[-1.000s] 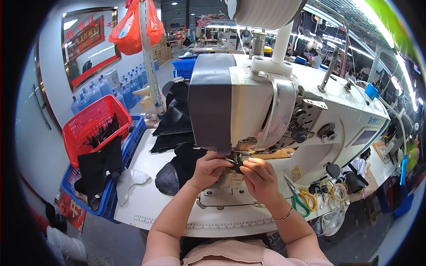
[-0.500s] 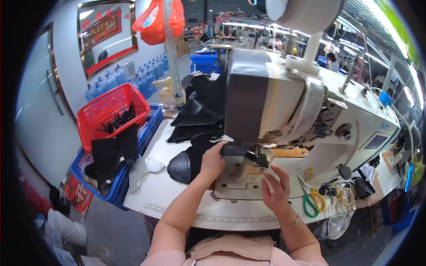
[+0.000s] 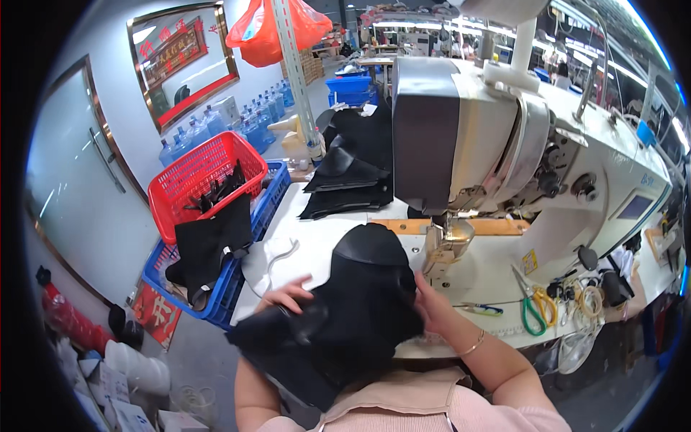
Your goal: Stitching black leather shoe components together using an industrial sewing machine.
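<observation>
A large black boot upper (image 3: 360, 309), soft cloth with a smooth, shiny rounded toe (image 3: 371, 246), is spread between my hands in front of the sewing machine. The fingers of my left hand (image 3: 288, 294) curl over its left edge, and the palm is hidden behind the material. On the opposite edge, my right hand (image 3: 432, 306) grips the upper, with some fingers out of sight beneath it. Just beyond the toe stands the white sewing machine (image 3: 489, 137); its presser foot and needle area (image 3: 450, 241) is apart from the upper.
Stacked black pieces (image 3: 349, 180) lie behind the work, left of the machine head. Farther left, a red basket (image 3: 209, 173) sits on a blue crate (image 3: 230, 288). Green-handled scissors (image 3: 533, 313), yellow-handled scissors (image 3: 545, 301) and tape rolls (image 3: 590, 299) are on the right. A white piece (image 3: 263, 263) lies left.
The black upper has come away from the needle area toward me and is now spread out over the table edge. My left hand has moved left and nearer; my right hand now grips the upper.
</observation>
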A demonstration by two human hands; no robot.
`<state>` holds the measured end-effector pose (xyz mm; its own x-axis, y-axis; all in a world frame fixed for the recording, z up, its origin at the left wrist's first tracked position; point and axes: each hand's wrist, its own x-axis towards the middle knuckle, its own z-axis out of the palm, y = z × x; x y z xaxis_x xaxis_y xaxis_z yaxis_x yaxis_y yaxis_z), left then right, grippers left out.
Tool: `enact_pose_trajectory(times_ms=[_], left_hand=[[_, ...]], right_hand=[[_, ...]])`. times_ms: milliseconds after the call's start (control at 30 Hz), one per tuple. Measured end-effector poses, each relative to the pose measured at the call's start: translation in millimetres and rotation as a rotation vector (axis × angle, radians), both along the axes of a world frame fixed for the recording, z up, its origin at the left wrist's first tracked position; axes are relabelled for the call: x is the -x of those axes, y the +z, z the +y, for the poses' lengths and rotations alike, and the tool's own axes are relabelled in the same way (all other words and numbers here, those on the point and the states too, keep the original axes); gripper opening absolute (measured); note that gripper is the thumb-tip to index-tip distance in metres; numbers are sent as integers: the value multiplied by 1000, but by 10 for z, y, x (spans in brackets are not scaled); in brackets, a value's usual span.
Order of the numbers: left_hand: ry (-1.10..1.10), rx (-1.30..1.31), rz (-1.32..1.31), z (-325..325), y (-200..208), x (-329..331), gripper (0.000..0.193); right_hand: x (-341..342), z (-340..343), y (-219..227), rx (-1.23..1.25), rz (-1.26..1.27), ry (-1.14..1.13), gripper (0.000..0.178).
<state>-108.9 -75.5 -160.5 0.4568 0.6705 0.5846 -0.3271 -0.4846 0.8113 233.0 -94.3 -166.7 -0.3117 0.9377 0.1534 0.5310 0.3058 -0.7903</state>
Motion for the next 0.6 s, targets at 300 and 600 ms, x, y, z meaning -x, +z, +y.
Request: enact_pose_trajectory(times_ms=[300,600], left_hand=[[10,210,429,-337,71,250,22],[886,-522,1234,178,1004,709,43]], right_hand=[[158,240,67,1262,1209,102,51],[457,341,341,683,839,-124,27]])
